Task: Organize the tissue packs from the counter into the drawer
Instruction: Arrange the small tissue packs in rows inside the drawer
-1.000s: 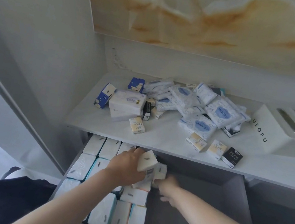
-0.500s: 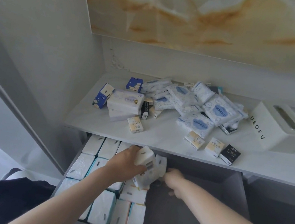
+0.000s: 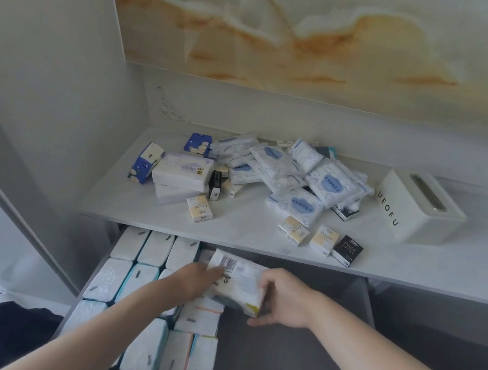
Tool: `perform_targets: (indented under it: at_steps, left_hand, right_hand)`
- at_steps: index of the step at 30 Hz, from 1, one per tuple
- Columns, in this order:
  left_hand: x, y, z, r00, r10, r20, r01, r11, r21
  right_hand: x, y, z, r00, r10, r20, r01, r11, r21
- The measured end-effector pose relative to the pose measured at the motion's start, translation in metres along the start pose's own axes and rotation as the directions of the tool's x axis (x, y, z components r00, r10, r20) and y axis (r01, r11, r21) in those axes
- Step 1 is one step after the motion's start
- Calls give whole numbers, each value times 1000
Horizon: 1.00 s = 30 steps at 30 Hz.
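One barcoded pack (image 3: 240, 276) sits in the fingers (image 3: 271, 281) of two hands, left hand (image 3: 188, 280) and right hand (image 3: 284, 303). Left of and below the fingers, about a dozen white packs (image 3: 157, 248) line the drawer (image 3: 287, 363). Beyond the fingers, the worktop (image 3: 247, 234) carries three cream Face packs (image 3: 292, 230), one black Face pack (image 3: 348, 250) beside them, two blue bear-print packs (image 3: 145, 162), two large white packs (image 3: 182, 171), one white tissue box (image 3: 419, 211) and a heap of blue-and-white sachets (image 3: 296, 205) too tangled to count.

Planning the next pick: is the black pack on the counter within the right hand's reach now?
Probably yes, once freed: the right hand grips a tissue pack over the drawer, but the black pack lies uncovered near the counter edge.
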State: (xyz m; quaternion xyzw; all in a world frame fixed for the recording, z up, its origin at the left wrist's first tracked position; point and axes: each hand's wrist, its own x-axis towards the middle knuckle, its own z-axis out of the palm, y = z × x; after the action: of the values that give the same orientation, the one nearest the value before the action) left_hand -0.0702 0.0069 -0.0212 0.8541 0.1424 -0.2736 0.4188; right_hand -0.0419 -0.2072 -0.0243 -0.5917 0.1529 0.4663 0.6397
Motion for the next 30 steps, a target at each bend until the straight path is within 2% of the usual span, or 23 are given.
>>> perform_targets:
  at_steps: [3, 5, 8, 11, 13, 14, 17, 21, 23, 27, 30]
  left_hand:
    - [0, -4, 2, 997, 54, 50, -68, 926, 371]
    - [0, -6, 3, 989, 92, 120, -141, 850, 508]
    - [1, -5, 8, 973, 104, 204, -211, 758, 618]
    - [3, -4, 15, 963, 180, 199, -267, 697, 665]
    - [3, -9, 21, 942, 262, 208, -332, 653, 681]
    - [4, -12, 24, 934, 291, 209, -352, 639, 684]
    - [6, -23, 29, 928, 300, 223, -366, 608, 704]
    - [10, -32, 33, 920, 322, 224, -374, 544, 751]
    - [10, -34, 34, 913, 351, 207, -375, 527, 763]
    - [8, -38, 38, 884, 413, 219, -403, 438, 804]
    - [9, -42, 40, 858, 446, 256, -435, 364, 824]
  right_hand:
    - [-3, 1, -11, 997, 54, 47, -47, 989, -138]
    - [-7, -4, -14, 994, 95, 52, -79, 964, -256]
    - [-15, -17, -14, 982, 181, -54, -184, 856, -484]
    - [-23, -25, -13, 959, 182, -217, -283, 667, -690]
    - [-22, -23, -11, 937, 169, -307, -347, 568, -746]
    - [-20, -19, -9, 926, 167, -337, -371, 556, -744]
    - [-2, 1, -1, 916, 141, -375, -379, 611, -695]
    - [27, 32, 16, 927, 48, -372, -253, 813, -524]
    - [39, 44, 26, 927, 22, -375, -198, 877, -437]
    - [50, 48, 35, 906, -13, -423, -182, 890, -418]
    - [50, 43, 34, 896, -71, -439, -173, 853, -492]
